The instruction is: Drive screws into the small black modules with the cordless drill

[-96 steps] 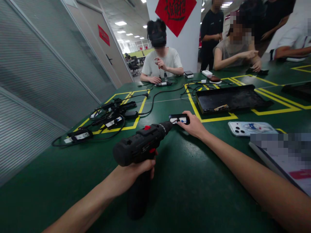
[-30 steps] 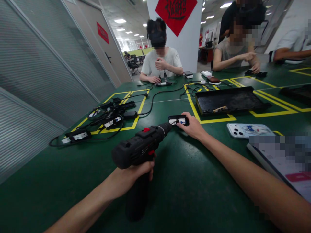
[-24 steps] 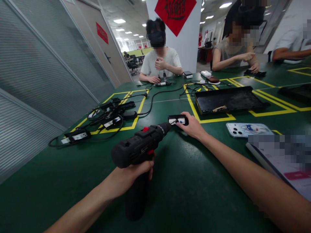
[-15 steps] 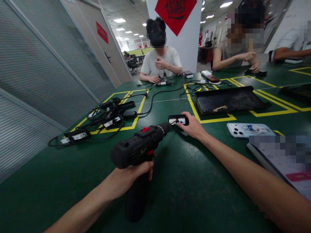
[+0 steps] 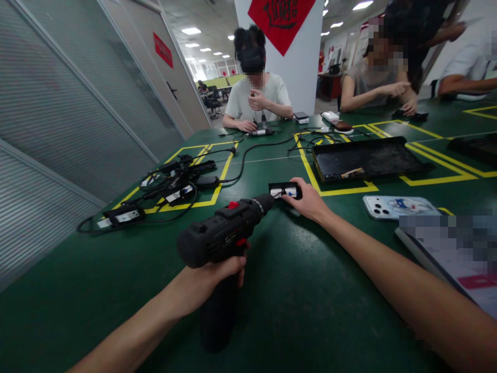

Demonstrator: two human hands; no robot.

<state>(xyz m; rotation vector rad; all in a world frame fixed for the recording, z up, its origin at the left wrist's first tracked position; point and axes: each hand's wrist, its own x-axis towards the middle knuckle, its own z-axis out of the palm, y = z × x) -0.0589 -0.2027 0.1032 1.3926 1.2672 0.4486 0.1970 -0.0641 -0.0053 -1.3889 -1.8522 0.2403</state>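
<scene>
1. Through my head camera I see the small black box [image 5: 283, 186] near the middle; I can't tell if it touches the green table [image 5: 306, 316].
2. My right hand [image 5: 309, 200] pinches it between thumb and fingers.
3. My left hand [image 5: 220, 272] wraps around the black drill [image 5: 219, 233], at the box's 8 o'clock, pointing at it.
4. Also from the box: black cords [image 5: 180, 181], 9 o'clock; black tray [image 5: 382, 157], 2 o'clock; phone [image 5: 406, 207], 3 o'clock.
5. A person in white [image 5: 243, 96] sits near 12.
</scene>
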